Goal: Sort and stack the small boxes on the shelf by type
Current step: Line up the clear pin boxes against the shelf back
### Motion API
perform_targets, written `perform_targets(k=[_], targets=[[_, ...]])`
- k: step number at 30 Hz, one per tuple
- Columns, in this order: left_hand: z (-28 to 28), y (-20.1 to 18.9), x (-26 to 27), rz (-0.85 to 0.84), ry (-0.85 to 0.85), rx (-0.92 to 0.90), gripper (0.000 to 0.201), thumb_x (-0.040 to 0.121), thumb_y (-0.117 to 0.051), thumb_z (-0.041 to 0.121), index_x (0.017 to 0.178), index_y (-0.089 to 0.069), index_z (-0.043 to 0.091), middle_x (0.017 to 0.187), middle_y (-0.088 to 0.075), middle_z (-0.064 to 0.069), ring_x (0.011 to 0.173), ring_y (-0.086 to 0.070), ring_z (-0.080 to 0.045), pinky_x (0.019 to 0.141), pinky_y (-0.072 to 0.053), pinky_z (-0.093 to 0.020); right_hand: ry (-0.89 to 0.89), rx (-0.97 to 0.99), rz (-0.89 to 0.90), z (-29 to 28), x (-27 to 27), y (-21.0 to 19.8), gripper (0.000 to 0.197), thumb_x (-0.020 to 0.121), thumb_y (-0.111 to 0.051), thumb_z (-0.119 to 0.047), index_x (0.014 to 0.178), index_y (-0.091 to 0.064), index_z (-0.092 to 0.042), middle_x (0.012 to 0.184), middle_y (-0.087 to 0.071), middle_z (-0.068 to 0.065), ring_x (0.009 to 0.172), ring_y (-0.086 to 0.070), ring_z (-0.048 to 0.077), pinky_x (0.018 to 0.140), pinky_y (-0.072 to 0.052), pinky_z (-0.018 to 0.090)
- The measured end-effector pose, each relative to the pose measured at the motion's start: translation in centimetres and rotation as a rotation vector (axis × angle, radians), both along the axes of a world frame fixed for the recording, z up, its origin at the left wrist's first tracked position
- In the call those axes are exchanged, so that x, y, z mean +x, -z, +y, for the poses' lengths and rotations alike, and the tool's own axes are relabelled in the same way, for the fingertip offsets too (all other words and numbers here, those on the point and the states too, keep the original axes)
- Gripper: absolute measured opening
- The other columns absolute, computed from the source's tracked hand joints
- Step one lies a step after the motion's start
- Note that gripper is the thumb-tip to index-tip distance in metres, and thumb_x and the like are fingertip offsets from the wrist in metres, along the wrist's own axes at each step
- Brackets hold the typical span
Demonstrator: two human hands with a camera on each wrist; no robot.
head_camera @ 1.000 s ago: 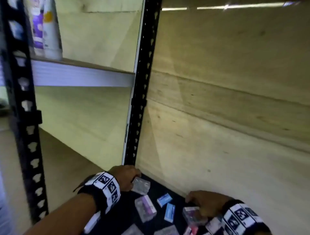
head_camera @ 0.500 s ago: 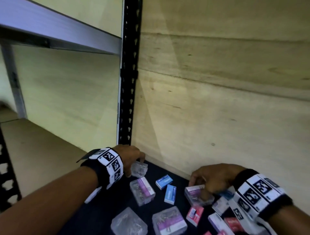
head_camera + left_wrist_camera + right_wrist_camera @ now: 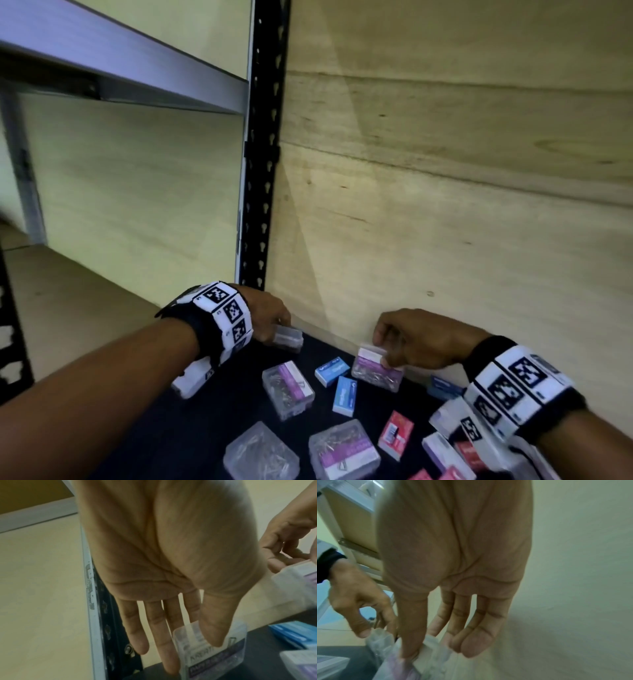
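Note:
Small boxes lie scattered on a dark shelf (image 3: pixel 164 428). My left hand (image 3: pixel 279 329) pinches a clear plastic box of clips (image 3: pixel 290 337) by the back left corner; in the left wrist view the thumb lies on the front of the clear box (image 3: pixel 212 654) and the fingers (image 3: pixel 169 660) sit behind it. My right hand (image 3: pixel 382 353) grips a clear box with a purple label (image 3: pixel 371 371), tilted near the back wall. In the right wrist view the thumb and fingers (image 3: pixel 471 646) close on that box (image 3: pixel 433 657).
Loose on the shelf lie another purple-labelled clear box (image 3: pixel 287 389), two blue boxes (image 3: pixel 331 371) (image 3: pixel 345 395), a red box (image 3: pixel 395 435) and more clear boxes (image 3: pixel 262 454) (image 3: pixel 344 455). A black upright post (image 3: pixel 263 171) and a plywood back wall (image 3: pixel 445 222) bound the shelf.
The right hand has lifted its purple-labelled clear box and carried it towards the back wall. The left hand has kept its clear box at the back left corner. The head view has tilted down.

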State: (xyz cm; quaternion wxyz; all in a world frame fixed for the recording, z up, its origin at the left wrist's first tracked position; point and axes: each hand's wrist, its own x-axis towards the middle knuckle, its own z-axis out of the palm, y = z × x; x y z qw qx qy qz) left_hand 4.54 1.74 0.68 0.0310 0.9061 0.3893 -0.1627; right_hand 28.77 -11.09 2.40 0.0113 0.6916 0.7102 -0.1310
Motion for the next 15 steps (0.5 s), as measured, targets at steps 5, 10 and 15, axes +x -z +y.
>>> perform_targets(k=[5, 10, 15], targets=[[2.0, 1.3, 0.7, -0.034, -0.005, 0.012, 0.041, 0.099, -0.043, 0.019, 0.140, -0.047, 0.021, 0.139, -0.053, -0.002, 0.124, -0.051, -0.021, 0.094, -0.038, -0.021, 0.016, 0.167, -0.089, 3.2, -2.5, 1.3, 0.027, 0.084, -0.072, -0.041, 0.104, -0.056, -0.037, 0.107, -0.063, -0.010, 0.097, -0.060, 0.016, 0.084, -0.049, 0.033], [3.1, 1.3, 1.0, -0.078, -0.029, 0.034, 0.041, 0.099, -0.042, 0.013, 0.140, -0.047, 0.013, 0.139, -0.053, -0.008, 0.123, -0.053, -0.025, 0.097, -0.043, -0.028, 0.004, 0.227, -0.151, 5.6, -4.6, 2.2, 0.030, 0.085, -0.071, -0.041, 0.112, -0.059, -0.035, 0.115, -0.064, -0.005, 0.102, -0.061, 0.020, 0.082, -0.047, 0.031], [4.6, 0.8, 0.7, -0.046, 0.005, -0.005, 0.047, 0.099, -0.040, 0.011, 0.144, -0.044, 0.022, 0.141, -0.053, -0.005, 0.124, -0.053, -0.025, 0.103, -0.044, -0.035, -0.008, 0.258, -0.196, 6.7, -5.6, 2.6, 0.031, 0.086, -0.071, -0.042, 0.114, -0.062, -0.033, 0.117, -0.065, -0.003, 0.105, -0.061, 0.022, 0.081, -0.047, 0.032]])
